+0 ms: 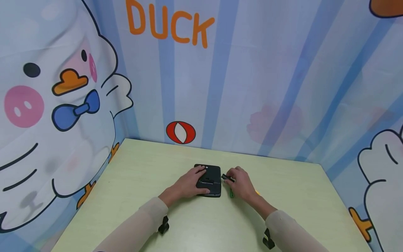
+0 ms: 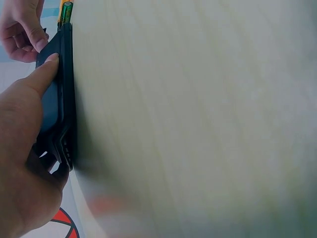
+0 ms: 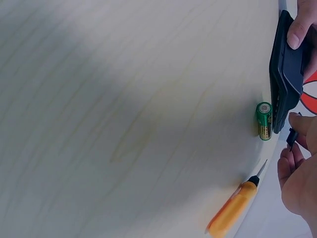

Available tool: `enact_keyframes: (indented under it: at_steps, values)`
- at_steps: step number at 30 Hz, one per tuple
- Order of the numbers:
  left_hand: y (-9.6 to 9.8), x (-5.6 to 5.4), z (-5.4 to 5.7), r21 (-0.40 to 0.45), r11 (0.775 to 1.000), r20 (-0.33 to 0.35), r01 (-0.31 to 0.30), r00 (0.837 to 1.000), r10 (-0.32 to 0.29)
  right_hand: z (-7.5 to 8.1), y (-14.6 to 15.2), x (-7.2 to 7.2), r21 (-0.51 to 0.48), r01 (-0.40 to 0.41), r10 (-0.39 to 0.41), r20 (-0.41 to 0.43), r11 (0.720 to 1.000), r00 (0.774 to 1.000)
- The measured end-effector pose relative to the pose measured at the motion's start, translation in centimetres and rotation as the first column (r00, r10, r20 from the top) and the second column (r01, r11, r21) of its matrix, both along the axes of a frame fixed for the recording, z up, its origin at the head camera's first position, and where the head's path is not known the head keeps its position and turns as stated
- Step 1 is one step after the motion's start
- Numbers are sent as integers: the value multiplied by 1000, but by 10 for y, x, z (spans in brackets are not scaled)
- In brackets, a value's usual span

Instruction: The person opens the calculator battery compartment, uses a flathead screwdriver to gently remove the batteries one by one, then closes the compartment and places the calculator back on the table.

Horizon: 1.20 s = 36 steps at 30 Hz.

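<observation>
A flat black device (image 1: 213, 175) lies on the table with a recess on its upper face. My left hand (image 1: 188, 182) holds it from the left, fingers over its far part and thumb along the near edge. In the left wrist view the thumb presses on the side of the device (image 2: 66, 74). Just right of the device, my right hand (image 1: 242, 183) pinches a small black piece (image 1: 228, 177), which looks like a battery cover. A green battery (image 3: 264, 121) lies beside the device, partly below the right hand in the head view.
A screwdriver (image 3: 235, 206) with a yellow-orange handle lies right of the battery, mostly hidden behind the right wrist in the head view. The pale table (image 1: 151, 157) meets a printed curtain (image 1: 195, 87) at its back and sides.
</observation>
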State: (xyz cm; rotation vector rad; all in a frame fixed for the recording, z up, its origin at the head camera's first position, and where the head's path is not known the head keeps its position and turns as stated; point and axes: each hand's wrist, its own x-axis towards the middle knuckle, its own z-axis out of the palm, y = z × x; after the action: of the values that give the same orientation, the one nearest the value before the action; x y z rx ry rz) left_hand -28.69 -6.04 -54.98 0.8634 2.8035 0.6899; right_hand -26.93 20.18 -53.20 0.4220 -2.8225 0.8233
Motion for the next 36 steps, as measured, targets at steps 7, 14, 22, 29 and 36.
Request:
enact_keyframes:
  at_steps: [7, 14, 22, 29, 36]
  values:
    - [0, 0, 0, 3, 1000, 1, -2, 1000, 2, 0, -1, 1, -8, 4, -4, -12, 1000, 1000]
    - [0, 1, -2, -5, 1000, 2, 2, 1000, -2, -2, -2, 0, -8, 10, -10, -5, 1000, 1000]
    - [0, -1, -2, -8, 1000, -8, 3, 1000, -4, -1, -4, -1, -29, -2, 2, -16, 1000, 1000]
    - [-1, -2, -1, -5, 1000, -7, 9, 1000, -9, 1, -8, 0, -36, -15, 14, -22, 999, 1000]
    - [-1, -2, -1, -5, 1000, -10, 15, 1000, -15, 3, -11, 2, -27, -12, 11, -11, 1000, 1000]
